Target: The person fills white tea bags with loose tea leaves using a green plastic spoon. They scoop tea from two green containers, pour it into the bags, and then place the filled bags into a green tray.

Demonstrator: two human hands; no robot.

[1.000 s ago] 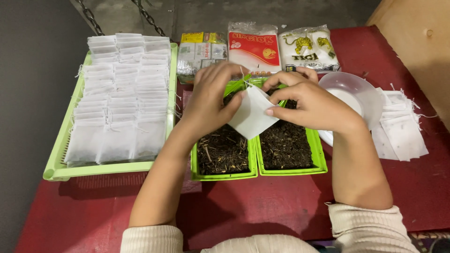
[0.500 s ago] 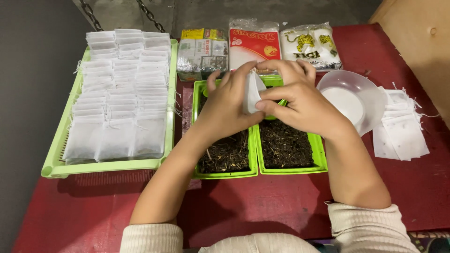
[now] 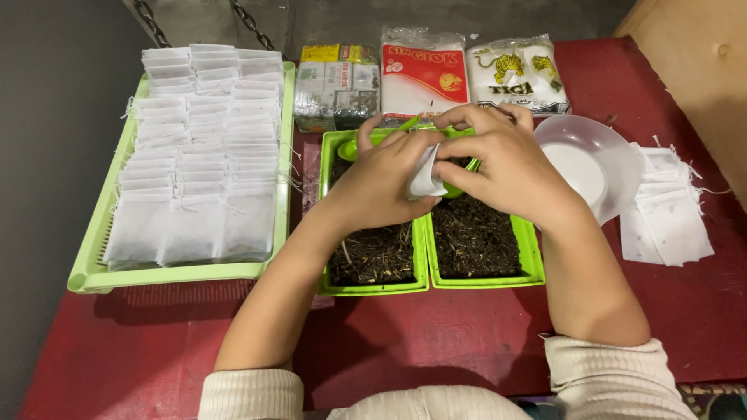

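white paper sachet (image 3: 426, 177), pinched, over green trays (image 3: 420, 280)

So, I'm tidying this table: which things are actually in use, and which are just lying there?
In use: small white paper bag held by left hand and right hand; two green plastic trays of dark dried leaves.

Lying about: big green tray of white bags; three printed packets; clear plastic bowl; loose empty bags.
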